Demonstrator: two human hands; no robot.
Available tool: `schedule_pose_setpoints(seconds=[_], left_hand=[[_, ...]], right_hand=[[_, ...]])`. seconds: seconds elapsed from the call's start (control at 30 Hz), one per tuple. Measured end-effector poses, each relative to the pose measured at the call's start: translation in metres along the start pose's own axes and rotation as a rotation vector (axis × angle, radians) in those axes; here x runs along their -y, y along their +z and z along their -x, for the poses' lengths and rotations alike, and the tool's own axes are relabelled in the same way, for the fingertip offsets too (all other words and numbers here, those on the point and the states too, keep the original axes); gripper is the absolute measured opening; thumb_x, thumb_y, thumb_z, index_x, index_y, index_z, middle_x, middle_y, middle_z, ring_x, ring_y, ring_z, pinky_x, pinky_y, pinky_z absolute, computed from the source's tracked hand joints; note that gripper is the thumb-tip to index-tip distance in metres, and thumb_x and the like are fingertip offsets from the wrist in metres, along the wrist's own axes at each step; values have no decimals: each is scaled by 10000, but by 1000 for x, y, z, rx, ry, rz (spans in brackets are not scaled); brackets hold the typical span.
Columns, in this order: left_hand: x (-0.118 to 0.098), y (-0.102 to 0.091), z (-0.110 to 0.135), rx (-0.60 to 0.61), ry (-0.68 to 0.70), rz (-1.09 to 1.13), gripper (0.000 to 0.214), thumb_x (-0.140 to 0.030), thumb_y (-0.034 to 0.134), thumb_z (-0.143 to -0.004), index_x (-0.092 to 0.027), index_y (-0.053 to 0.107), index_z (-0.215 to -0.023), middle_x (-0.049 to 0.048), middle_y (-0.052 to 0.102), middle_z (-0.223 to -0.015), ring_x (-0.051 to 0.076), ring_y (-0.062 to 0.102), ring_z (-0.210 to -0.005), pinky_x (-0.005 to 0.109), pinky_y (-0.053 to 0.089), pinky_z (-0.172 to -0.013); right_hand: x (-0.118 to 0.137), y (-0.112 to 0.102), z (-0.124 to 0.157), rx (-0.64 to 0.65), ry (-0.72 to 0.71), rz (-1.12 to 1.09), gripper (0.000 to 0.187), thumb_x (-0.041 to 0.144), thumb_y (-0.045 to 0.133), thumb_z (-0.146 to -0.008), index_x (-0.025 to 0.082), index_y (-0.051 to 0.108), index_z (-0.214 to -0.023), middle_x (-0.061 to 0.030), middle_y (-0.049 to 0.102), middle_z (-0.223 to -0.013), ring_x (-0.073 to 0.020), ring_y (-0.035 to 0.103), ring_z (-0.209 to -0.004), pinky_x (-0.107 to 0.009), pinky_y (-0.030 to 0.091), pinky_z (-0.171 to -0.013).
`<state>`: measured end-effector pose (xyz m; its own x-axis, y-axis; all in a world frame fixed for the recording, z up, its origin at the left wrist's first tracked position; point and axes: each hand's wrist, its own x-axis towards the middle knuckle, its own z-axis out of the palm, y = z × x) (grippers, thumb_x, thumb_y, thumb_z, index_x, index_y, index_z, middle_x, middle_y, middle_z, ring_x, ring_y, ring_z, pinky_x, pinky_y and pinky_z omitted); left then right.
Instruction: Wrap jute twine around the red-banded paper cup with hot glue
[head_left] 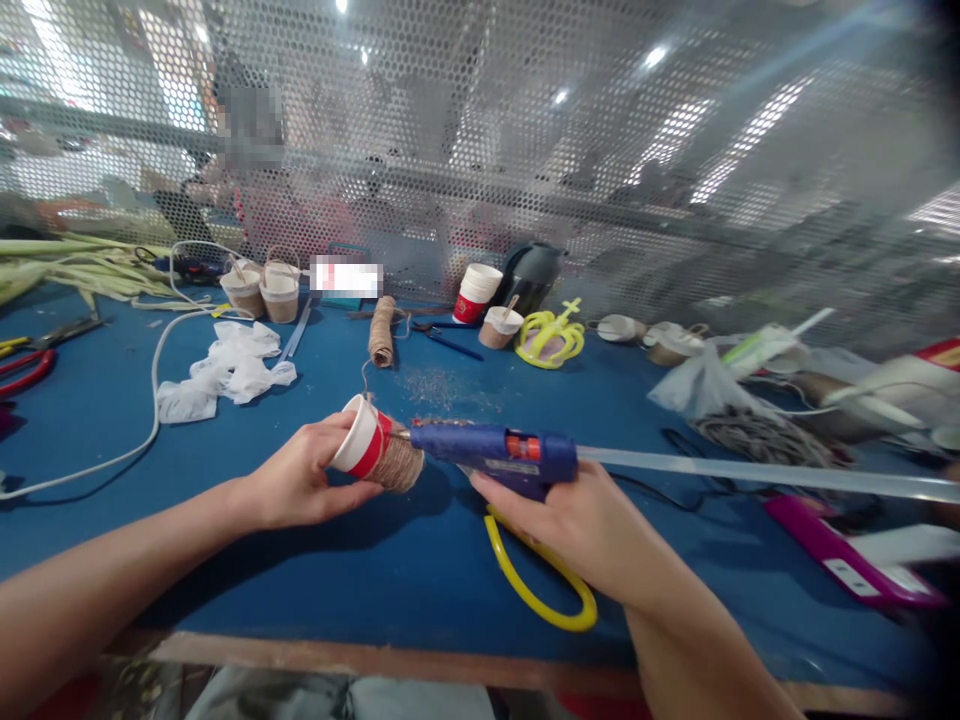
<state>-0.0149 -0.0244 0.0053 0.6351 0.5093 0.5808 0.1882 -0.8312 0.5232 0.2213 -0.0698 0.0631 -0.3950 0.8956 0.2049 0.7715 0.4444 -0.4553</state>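
Note:
My left hand (304,475) is wrapped round a paper cup (365,440), tilted on its side with its white rim towards the left. Brown twine is wound around the cup's lower part, and a strand leads back to a twine roll (382,332) on the table. In my right hand (574,520) is a blue hot glue gun (495,453), its nozzle at the cup's side by the top turns of twine. From the gun's rear a long clear glue stick sticks out to the right. Below it lies a yellow looped handle (540,590), partly hidden by my hand.
White crumpled plastic (232,368) and a white cable (157,400) lie at left, near red-handled cutters (30,372). Twine-wrapped cups (280,292), pliers (454,340), stacked paper cups (478,293) and a yellow crown shape (550,338) stand further back. A perforated metal screen (480,150) rises behind.

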Motion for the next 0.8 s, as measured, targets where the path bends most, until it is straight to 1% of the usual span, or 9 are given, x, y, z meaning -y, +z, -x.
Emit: schedule_pose_setpoints(seconds=[0.1,0.23,0.4,0.53,0.67,0.73,0.8], left_hand=[[0,0,0,-7,8,-7,107,-159,599,-728,-140,619,-831,63,665,-838,171,580,-838,308,443,-822],[-1,0,0,-15,25,-18,39,-150,602,-721,-134,610,-755,57,663,-771,170,588,-804,314,447,-819],[-1,0,0,-2,25,-17,91,-150,602,-723,-134,614,-811,69,666,-841,175,584,-846,318,441,-837],[-3,0,0,-5,29,-10,59,-154,590,-728,-139,610,-781,63,670,-798,175,584,-835,326,445,-835],[-4,0,0,0,15,3,48,-151,591,-724,-136,615,-763,60,671,-783,171,584,-822,318,446,-831],[-4,-1,0,-2,3,12,75,-154,598,-721,-135,622,-789,65,669,-818,173,581,-840,306,447,-823],[-5,-1,-1,-2,-9,20,105,-155,599,-722,-137,625,-822,65,666,-851,173,580,-859,297,446,-821]], right_hand=[[0,-1,0,0,7,-18,180,263,498,-772,168,639,-712,-5,624,-604,-142,562,-552,-244,474,-556],[2,-2,-3,-43,59,-46,192,270,482,-778,157,634,-742,-9,610,-594,-143,556,-556,-254,478,-603],[6,-4,-1,-4,97,-130,179,293,508,-768,171,606,-682,12,610,-591,-125,537,-537,-227,474,-580],[5,-4,-3,-23,101,-116,176,296,502,-772,172,595,-689,8,615,-610,-127,538,-543,-235,470,-605],[7,-4,-3,-21,105,-116,182,273,491,-775,173,581,-652,20,580,-545,-113,496,-470,-228,460,-541],[8,-4,-1,-17,99,-119,188,275,494,-774,177,576,-637,27,565,-524,-107,478,-449,-221,453,-502],[7,-4,1,-6,82,-77,214,286,484,-781,177,580,-624,26,555,-503,-107,475,-442,-221,447,-479]])
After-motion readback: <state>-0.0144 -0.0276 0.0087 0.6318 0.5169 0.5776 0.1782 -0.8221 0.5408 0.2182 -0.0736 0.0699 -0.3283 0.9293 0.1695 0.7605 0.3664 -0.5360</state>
